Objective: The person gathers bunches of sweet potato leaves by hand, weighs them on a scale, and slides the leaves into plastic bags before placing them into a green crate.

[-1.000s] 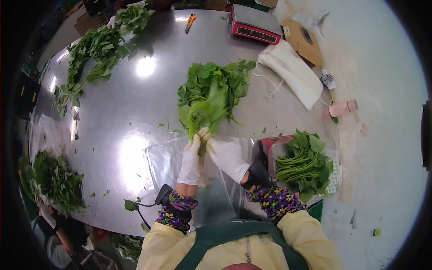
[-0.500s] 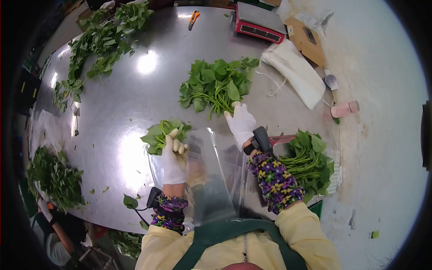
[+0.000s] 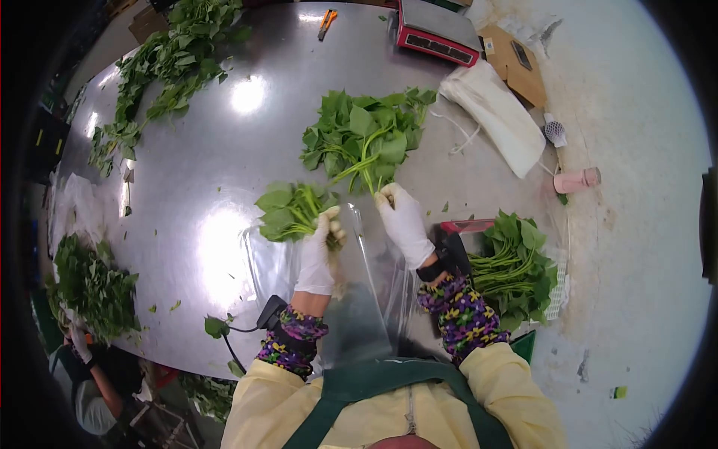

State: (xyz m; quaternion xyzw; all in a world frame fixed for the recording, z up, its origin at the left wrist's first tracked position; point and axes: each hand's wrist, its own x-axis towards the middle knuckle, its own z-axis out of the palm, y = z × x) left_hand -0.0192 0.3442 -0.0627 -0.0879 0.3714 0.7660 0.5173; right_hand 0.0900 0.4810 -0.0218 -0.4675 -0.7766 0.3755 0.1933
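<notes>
In the head view, your left hand [image 3: 315, 262] is closed around a small bunch [image 3: 284, 213] of green leaves, with the thumb and fingers folded on its stems. The leaves point away to the left, above the bench [image 3: 187, 150]. Your right hand [image 3: 405, 224] is narrow: its fingertips pinch a few stems [image 3: 368, 179] at the near edge of the pile [image 3: 359, 123], which lies on the bench in front of you. Clear plastic [image 3: 351, 299] lies under and between your forearms, and another bunch [image 3: 516, 262] is to the right.

The greens should be light, I judge. The stems look thin and flexible, a little firmer than the leaves, which are soft and may bruise or tear. Smooth gloves on fresh stems could slip. So it is better to take the stems together, near their ends, firmly but without crushing, and to leave the leaves free.
</notes>
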